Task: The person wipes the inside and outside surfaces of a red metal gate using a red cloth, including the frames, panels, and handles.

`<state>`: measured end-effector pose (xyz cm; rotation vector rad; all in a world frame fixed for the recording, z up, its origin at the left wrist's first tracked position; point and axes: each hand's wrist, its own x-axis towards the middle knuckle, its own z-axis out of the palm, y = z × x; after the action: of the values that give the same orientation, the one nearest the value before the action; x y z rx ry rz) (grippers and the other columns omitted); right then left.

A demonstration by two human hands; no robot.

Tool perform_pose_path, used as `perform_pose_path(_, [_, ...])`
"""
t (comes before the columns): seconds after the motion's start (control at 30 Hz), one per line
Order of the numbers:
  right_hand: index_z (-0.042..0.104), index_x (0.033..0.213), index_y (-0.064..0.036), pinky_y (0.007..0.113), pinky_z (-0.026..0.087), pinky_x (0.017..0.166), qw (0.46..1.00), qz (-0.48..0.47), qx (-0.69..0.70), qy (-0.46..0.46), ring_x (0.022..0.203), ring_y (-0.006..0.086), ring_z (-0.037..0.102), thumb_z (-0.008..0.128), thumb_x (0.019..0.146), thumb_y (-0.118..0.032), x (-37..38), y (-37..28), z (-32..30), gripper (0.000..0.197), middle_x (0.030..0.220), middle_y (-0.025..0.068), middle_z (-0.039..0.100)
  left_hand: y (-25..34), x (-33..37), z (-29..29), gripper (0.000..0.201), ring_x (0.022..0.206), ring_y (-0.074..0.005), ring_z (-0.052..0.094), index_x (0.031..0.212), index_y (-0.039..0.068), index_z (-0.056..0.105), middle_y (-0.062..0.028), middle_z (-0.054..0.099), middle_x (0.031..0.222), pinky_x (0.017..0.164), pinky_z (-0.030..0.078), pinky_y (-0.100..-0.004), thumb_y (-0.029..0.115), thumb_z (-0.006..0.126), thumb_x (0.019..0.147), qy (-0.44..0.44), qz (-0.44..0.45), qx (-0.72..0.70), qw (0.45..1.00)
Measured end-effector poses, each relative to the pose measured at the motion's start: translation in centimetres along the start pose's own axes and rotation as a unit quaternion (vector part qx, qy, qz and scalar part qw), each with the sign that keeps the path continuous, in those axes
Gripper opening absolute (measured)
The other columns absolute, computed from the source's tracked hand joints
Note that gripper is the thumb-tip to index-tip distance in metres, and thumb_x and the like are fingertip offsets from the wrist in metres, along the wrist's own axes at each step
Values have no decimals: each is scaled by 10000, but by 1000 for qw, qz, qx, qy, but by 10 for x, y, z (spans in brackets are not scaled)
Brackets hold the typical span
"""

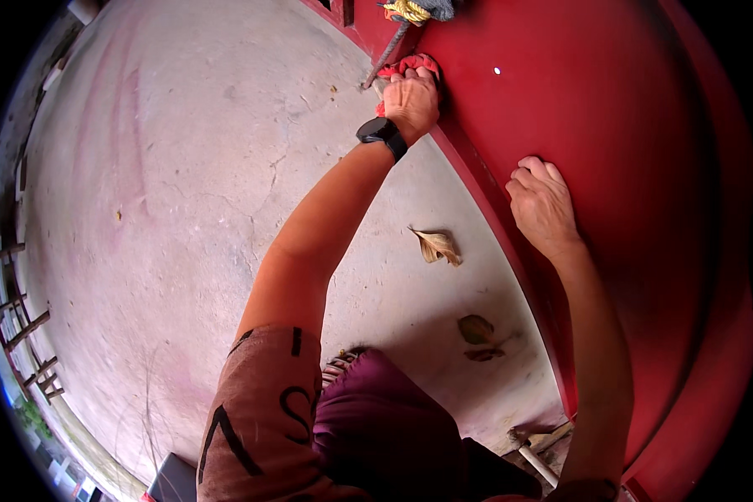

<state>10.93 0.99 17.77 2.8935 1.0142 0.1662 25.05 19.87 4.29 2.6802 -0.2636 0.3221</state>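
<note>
Red cloth (408, 65), bunched up small and crumpled, pressed flat against the edge of the red panel (577, 125) way up at the top of the view. Mostly buried under the left hand (410, 102), only a rumpled strip peeking out above the knuckles plus a scrap at the wrist side. Same shade as the panel pretty much, so hard to tell where the folds end. Panel itself big, glossy, deep red, curving along the right side down to the concrete floor (184, 209), right hand (544, 207) resting flat on it lower down, well apart from the cloth.
</note>
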Motion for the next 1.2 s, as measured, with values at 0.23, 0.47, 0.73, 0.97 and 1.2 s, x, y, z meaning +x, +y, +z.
perform_pose_path(0.23, [588, 620, -46, 323, 420, 766, 1000, 14, 17, -5, 824, 207, 524, 544, 703, -40, 0, 0, 0, 94, 709, 64, 576, -5, 20, -9, 321, 808, -341, 666, 1015, 21, 543, -182, 668, 820, 685, 528, -421, 221, 622, 777, -114, 49, 13, 992])
perform_pose_path(0.47, [591, 614, -37, 335, 416, 763, 999, 20, 17, -24, 820, 214, 522, 560, 675, -27, 4, -2, -2, 70, 699, 70, 579, -12, 16, -32, 272, 850, -331, 657, 960, 84, 605, -146, 674, 894, 749, 519, -410, 263, 639, 758, -117, 5, -61, 991])
perform_pose_path(0.73, [582, 615, -37, 339, 420, 759, 999, 13, 19, -33, 808, 222, 519, 557, 692, -20, 2, 0, -6, 83, 693, 75, 572, 3, -40, -32, 249, 930, -361, 604, 944, 105, 594, -164, 654, 903, 776, 494, -456, 42, 557, 706, 3, -27, -285, 958])
perform_pose_path(0.97, [583, 621, -43, 337, 424, 748, 999, 23, 26, -17, 800, 215, 520, 560, 699, -26, 3, -2, -4, 83, 692, 69, 570, -8, -8, -3, 240, 1016, -322, 594, 998, 87, 616, -119, 644, 1046, 826, 498, -415, 167, 618, 773, -23, -35, -75, 996])
perform_pose_path(1.2, [591, 632, -39, 339, 429, 757, 998, 27, 51, 1, 813, 214, 529, 577, 699, -28, 2, -1, 0, 69, 703, 67, 579, 28, -61, 3, 262, 1109, -286, 563, 1006, 105, 611, -91, 625, 1080, 747, 546, -402, 91, 583, 746, -132, 96, -28, 986])
